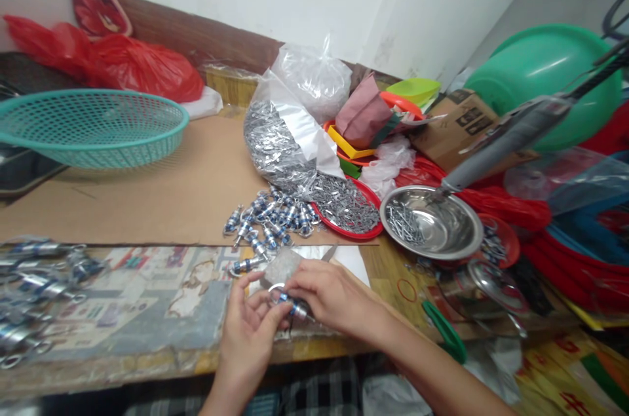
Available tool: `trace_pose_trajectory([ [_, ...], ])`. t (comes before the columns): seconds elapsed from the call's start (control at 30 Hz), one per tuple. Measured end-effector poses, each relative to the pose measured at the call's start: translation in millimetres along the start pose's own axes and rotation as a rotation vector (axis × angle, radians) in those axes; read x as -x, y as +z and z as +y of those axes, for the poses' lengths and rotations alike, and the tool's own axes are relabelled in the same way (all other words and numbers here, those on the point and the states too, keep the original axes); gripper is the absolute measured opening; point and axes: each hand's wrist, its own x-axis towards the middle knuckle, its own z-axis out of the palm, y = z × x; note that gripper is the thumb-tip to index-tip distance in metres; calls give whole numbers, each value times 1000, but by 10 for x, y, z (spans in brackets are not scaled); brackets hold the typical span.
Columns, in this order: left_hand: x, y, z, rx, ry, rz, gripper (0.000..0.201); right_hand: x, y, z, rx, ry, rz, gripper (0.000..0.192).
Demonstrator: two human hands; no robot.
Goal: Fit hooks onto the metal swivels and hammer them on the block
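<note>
A small blue and silver metal part (pixel 291 306) sat between the two hands, near the front edge of the table (pixel 147 311). The left hand (pixel 248 331) pinched it from the left with its fingertips. The right hand (pixel 329 295) closed its fingers on it from the right. The hands were close together, both gripping that one little part. A silver ring at its left end poked out between the thumbs.

Just behind the hands lay a small gray block (pixel 280 266) on a white sheet (pixel 351 259). A bit farther back was a pile of the same blue and silver parts (pixel 270 219) on brown cardboard (pixel 147 187). To the right of the pile sat a red tray (pixel 354 216) full of tiny silver pieces. A big clear bag (pixel 289 141) of more silver pieces spilled onto it. Right of the tray stood a shiny metal bowl (pixel 435 223) with some small pins inside.

Far to the left was a teal basket (pixel 93 128). More shiny parts (pixel 34 291) lay at the near left edge, too blurry to make out. A green handle (pixel 445 331) lay near the right arm.
</note>
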Motion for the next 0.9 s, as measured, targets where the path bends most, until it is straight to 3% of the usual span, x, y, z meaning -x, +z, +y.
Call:
trace_pose_trajectory([
  [0.13, 2, 11, 13, 2, -6, 1, 55, -67, 143, 22, -78, 26, 76, 18],
  [0.3, 13, 55, 42, 14, -12, 51, 56, 101, 268, 176, -323, 61, 438, 17],
  [0.4, 11, 67, 48, 20, -17, 68, 57, 367, 226, 434, -198, 254, 609, 19],
  [0.43, 9, 66, 45, 21, -20, 65, 58, 464, 216, 535, -108, 332, 571, 23],
  [0.53, 3, 62, 31, 28, -19, 70, 59, 694, 223, 765, 87, 468, 288, 31],
  [0.6, 3, 63, 25, 31, -14, 84, 59, 764, 231, 784, 96, 496, 241, 23],
  [0.67, 5, 68, 24, 31, -12, 86, 59, 778, 205, 675, 55, 463, 318, 19],
  [0.73, 8, 73, 27, 28, -13, 81, 58, 767, 135, 478, 4, 341, 376, 22],
  [0.9, 11, 76, 39, 38, -9, 83, 59, 744, -28, 51, -12, -18, 439, 50],
])
